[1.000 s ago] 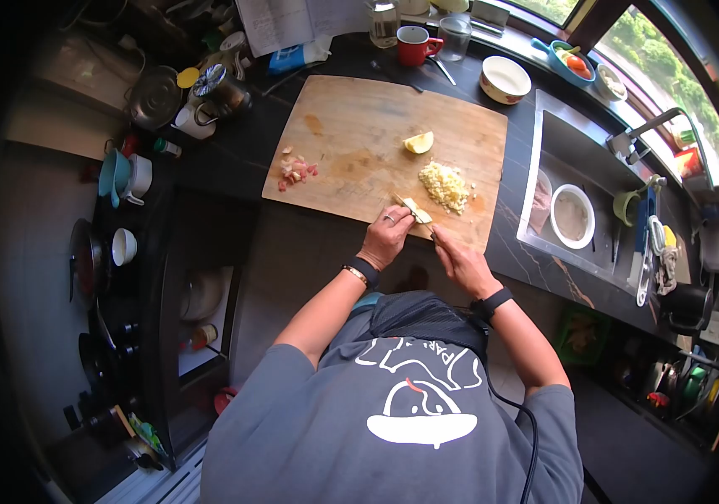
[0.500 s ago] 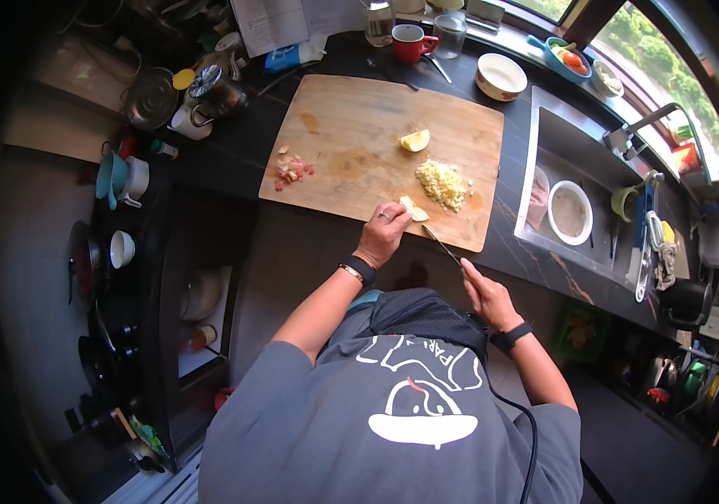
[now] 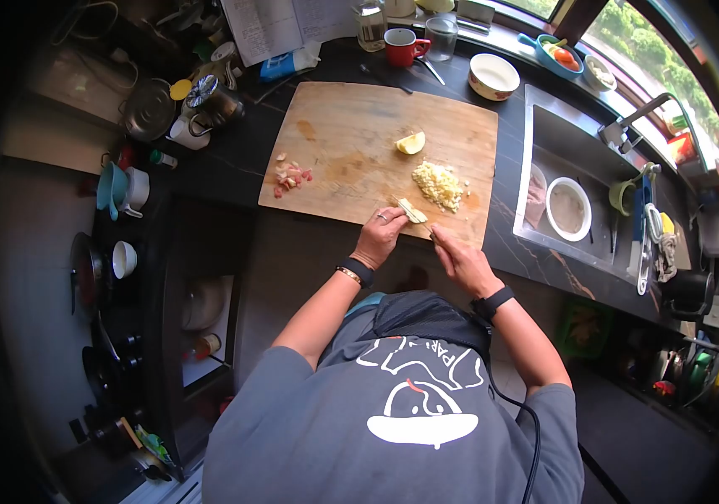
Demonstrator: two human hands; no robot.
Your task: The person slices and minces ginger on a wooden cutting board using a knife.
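Near the front edge of the wooden cutting board (image 3: 351, 113), the fingertips of my left hand (image 3: 379, 237) pinch a pale yellow food piece (image 3: 415, 214). My right hand (image 3: 462, 262) is closed around the handle of a knife (image 3: 431, 229). Its thin blade, mostly hidden by the fingers, lies at the piece. A finely chopped pale yellow heap (image 3: 437, 186) sits just beyond my hands. Behind it rests a larger yellow-skinned wedge (image 3: 410, 144), whose exact kind I cannot tell. Small pink chopped pieces (image 3: 291, 175) lie at the board's left side.
On the right is a sink (image 3: 527, 160) holding a white bowl (image 3: 568, 209). A cream bowl (image 3: 494, 77), a red mug (image 3: 404, 48) and a drinking glass (image 3: 441, 39) stand behind the board. A metal pot (image 3: 210, 94) is at the left.
My right hand has moved left and up towards my left hand, bringing the knife onto the pale piece. My left hand has stayed nearly in place. The view has shifted slightly.
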